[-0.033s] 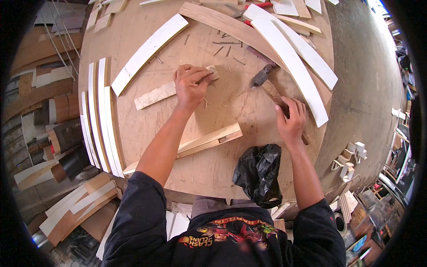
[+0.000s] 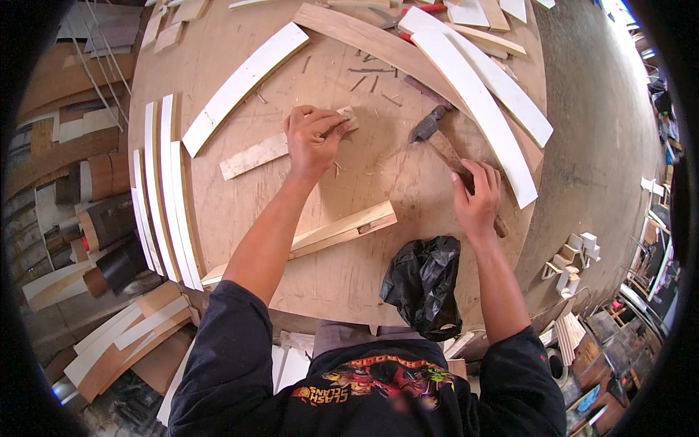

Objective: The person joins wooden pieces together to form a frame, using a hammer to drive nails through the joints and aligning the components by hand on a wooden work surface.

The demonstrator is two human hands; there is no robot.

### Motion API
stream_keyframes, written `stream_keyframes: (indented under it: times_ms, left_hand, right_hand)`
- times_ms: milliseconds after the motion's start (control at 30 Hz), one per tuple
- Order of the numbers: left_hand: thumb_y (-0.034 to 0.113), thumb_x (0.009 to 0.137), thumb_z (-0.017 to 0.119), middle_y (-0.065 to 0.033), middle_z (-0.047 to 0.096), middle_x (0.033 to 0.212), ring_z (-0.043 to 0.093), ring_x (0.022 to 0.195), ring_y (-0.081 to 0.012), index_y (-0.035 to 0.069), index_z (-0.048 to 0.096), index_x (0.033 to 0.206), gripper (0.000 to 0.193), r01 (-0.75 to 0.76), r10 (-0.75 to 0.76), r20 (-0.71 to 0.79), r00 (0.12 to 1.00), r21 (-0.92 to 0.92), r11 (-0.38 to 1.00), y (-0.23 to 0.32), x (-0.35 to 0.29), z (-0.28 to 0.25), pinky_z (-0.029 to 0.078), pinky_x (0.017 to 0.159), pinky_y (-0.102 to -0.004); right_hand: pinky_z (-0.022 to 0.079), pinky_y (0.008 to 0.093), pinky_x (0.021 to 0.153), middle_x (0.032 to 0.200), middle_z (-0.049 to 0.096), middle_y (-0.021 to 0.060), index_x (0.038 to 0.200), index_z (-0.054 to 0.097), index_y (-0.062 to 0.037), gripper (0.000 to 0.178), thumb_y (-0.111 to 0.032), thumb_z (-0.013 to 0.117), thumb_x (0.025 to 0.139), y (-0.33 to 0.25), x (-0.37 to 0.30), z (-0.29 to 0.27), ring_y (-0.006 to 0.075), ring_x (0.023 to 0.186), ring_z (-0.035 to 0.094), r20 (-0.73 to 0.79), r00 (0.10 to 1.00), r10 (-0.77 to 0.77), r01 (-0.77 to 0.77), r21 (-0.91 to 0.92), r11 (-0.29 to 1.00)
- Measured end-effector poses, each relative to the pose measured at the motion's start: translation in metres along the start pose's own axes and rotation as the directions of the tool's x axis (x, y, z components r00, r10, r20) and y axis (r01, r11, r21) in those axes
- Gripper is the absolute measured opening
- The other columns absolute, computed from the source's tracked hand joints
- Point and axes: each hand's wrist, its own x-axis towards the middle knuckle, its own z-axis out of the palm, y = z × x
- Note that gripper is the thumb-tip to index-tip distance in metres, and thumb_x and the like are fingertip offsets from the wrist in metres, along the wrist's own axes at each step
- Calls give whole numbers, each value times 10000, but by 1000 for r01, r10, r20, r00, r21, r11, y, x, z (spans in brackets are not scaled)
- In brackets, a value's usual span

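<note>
My left hand (image 2: 315, 140) is closed in a pinch over a short pale wooden strip (image 2: 255, 156) lying on the table. Whatever sits between its fingertips is too small to make out. In my right hand (image 2: 477, 195) is the wooden handle of a hammer (image 2: 445, 151), its dark metal head toward the middle of the table. Beyond my hands lie several loose nails (image 2: 373, 71). Closer to me, a longer wooden piece (image 2: 342, 231) made of joined strips lies slantwise, partly hidden by my left forearm.
Curved white-faced boards (image 2: 244, 87) lie at the far left and right, with several narrow ones (image 2: 167, 189) along the left edge. A black plastic bag (image 2: 422, 284) hangs over the near edge. Red-handled pliers (image 2: 408, 20) lie at the back. Offcuts surround the table (image 2: 328, 295).
</note>
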Motion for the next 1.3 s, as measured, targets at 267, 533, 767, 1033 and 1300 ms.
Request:
stream_keyframes:
  times_ms: [267,533,767,1033,1300]
  left_hand:
    - [178,769,886,10,792,967,616,999,-241,118,837,897,150,11,-11,-4,1000,-51,999,-4,-1,3,437,965,-414]
    - [199,761,883,78,781,981,595,995,-222,170,833,901,151,-59,59,-42,997,-16,998,-6,-3,6,429,955,-402]
    - [216,743,895,74,781,975,605,988,-223,186,836,898,169,-63,62,-47,997,-26,998,-11,-5,6,439,936,-394]
    - [205,741,896,68,784,976,618,989,-229,182,839,892,163,-50,50,-39,998,-14,999,-8,-4,6,457,926,-403]
    - [217,739,896,63,785,975,623,989,-223,187,839,889,164,-105,105,-44,994,4,995,-8,-3,3,461,933,-403]
  right_hand:
    - [511,488,903,1154,653,158,1231,669,-54,383,-194,775,891,0,-4,-3,381,1087,608,40,999,31,-27,-99,995]
    - [519,495,828,1091,620,121,1263,645,-62,470,-318,780,892,7,-9,1,354,1037,612,110,993,34,-1,-292,956]
    - [519,489,858,1128,635,148,1247,640,-36,436,-280,773,910,0,-8,-1,380,1061,611,108,992,71,-47,-210,977]
    - [511,499,877,1143,636,175,1245,635,-19,409,-260,752,936,-4,-8,-4,399,1072,608,136,983,124,-99,-174,980]
    - [532,478,852,1100,678,197,1253,618,10,387,-284,680,1008,-18,-3,-15,395,1015,674,237,951,197,-183,-83,980]
